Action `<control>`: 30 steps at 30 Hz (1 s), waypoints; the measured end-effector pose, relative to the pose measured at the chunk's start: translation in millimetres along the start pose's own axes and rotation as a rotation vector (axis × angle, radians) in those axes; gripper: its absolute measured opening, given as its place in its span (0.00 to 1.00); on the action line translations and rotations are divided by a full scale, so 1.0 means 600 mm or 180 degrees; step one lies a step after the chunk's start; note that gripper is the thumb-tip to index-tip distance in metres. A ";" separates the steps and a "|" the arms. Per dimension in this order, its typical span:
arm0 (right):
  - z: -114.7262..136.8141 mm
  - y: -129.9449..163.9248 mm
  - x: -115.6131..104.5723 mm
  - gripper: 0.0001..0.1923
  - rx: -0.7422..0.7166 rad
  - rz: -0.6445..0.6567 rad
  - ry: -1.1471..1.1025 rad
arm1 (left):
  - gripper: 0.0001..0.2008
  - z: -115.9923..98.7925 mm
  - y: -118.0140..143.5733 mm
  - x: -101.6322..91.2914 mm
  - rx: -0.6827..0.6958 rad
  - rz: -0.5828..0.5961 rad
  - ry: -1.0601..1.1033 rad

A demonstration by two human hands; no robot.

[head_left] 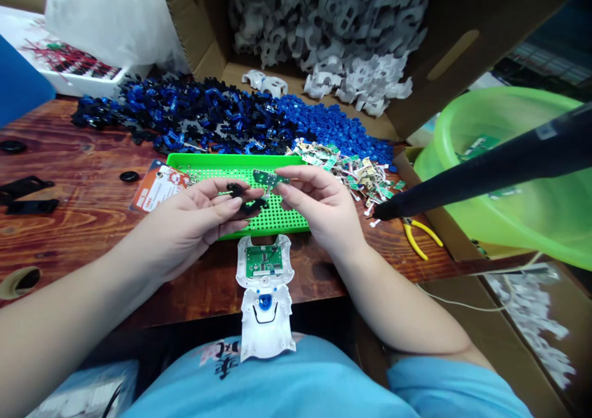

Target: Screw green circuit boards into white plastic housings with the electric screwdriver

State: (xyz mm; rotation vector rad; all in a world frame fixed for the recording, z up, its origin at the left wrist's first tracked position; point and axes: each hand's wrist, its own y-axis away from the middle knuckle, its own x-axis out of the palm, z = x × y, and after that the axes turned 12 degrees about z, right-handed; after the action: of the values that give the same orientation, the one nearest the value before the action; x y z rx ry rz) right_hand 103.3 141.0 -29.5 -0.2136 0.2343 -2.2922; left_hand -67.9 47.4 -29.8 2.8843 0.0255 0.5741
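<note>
Between thumb and fingers, my left hand (198,217) holds a black plastic part (252,206). A small green circuit board (266,178) is pinched in my right hand (319,205), close beside the black part. Both hands are over a bright green perforated tray (208,160). Below them, at the table's front edge, lies a white plastic shell (266,338) with a blue round piece (265,302) and a thin black curved line on it. Its upper section carries a larger green circuit board (263,261). Whether the small board touches the black part, I cannot tell.
Behind the tray lie heaps of black-and-blue parts (198,113), blue pieces (333,125) and small wired boards (365,177). A cardboard box (444,42) holds white shells. On the right are a dark rod-like tool (485,165), yellow-handled pliers (419,236) and a green tub (444,134).
</note>
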 end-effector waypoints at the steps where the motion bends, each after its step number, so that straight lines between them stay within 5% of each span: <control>1: 0.000 0.000 0.001 0.08 0.0010 0.0014 0.0000 | 0.07 0.001 0.000 0.000 0.0026 -0.0003 -0.0050; 6: -0.011 0.002 0.001 0.09 -0.0077 -0.0041 0.0357 | 0.09 0.003 -0.002 0.002 0.0043 -0.0132 -0.0123; 13: -0.017 0.008 -0.003 0.09 -0.0795 0.0171 0.1478 | 0.11 0.002 0.003 0.006 -0.0248 0.0054 -0.0066; 19: -0.002 0.011 -0.002 0.08 -0.0691 0.0348 0.1364 | 0.11 0.002 0.001 0.006 -0.0099 -0.0164 -0.0159; 25: 0.000 0.009 -0.005 0.08 -0.1081 0.0549 0.1952 | 0.11 0.002 0.004 0.009 0.0088 -0.0216 -0.0504; 30: -0.001 0.009 -0.008 0.08 -0.0858 0.0580 0.1798 | 0.10 0.001 0.005 0.006 0.0024 -0.0317 -0.0630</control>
State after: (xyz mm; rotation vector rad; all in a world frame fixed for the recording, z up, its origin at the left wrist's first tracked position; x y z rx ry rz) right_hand 110.5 141.1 -31.9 0.3168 0.8177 -2.0867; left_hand -64.4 44.9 -28.2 2.9126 0.1413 0.2700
